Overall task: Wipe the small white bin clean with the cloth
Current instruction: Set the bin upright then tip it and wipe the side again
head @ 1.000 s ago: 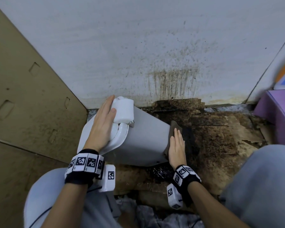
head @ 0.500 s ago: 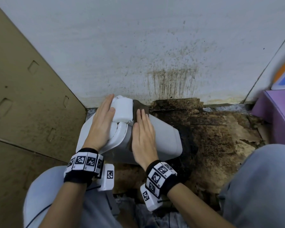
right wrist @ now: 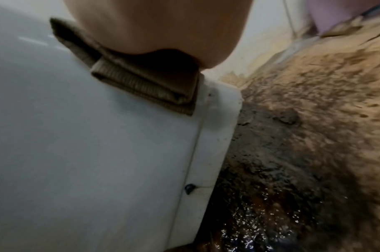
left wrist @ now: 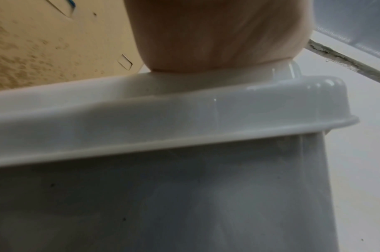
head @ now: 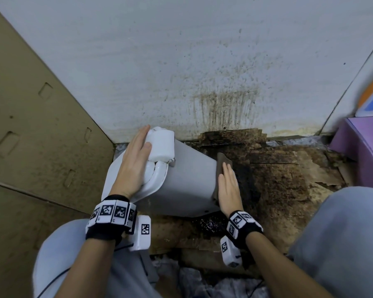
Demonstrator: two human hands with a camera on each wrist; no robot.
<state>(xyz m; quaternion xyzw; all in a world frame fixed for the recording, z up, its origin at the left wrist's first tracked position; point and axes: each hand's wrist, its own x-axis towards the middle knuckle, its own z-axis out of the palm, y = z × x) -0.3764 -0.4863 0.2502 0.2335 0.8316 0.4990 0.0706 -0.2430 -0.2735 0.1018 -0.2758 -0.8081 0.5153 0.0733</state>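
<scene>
Both hands lie flat on the small white bin (head: 190,179), tipped with its long axis running from lid at centre-left to base at centre-right: left hand (head: 134,166) steadies the lid, right hand (head: 228,188) presses the cloth (head: 222,163) nearest the base.

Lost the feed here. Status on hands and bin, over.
Left hand flat on the lid end, steadying. Right hand flat, pressing brown cloth at the bin base end. Bin tipped on its side. Wet dark grime right beside the base.
</scene>
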